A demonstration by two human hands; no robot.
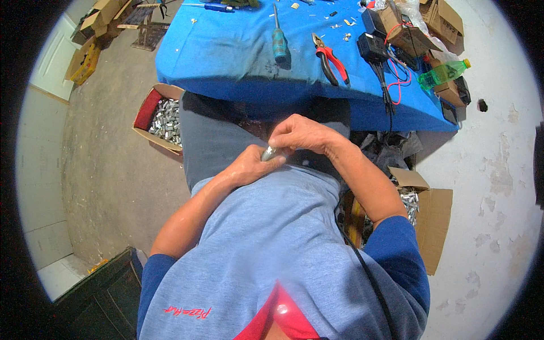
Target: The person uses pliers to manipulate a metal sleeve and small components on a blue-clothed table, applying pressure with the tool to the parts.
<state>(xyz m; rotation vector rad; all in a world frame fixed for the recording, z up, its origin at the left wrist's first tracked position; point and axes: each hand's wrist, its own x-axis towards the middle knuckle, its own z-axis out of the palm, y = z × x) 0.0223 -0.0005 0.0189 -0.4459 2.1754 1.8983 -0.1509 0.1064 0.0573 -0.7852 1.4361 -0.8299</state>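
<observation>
Close to my waist, my left hand [250, 164] is closed around a small silvery metal cylinder [268, 153], with one end standing out between thumb and fingers. My right hand [299, 134] pinches at that upper end from above, its fingertips touching or almost touching the metal. The fingers hide most of the piece, so its exact kind does not show. Beyond my hands, on the blue-covered table [226, 62], lie a screwdriver [279, 45] with a teal handle and pliers [330, 61] with red and black grips.
A box of small metal pieces [165, 122] stands on the floor left of my legs. Another open carton [433, 226] with metal parts is at my right. Black adapters [372, 48], cables and a green bottle [445, 73] crowd the table's right side, by the wall.
</observation>
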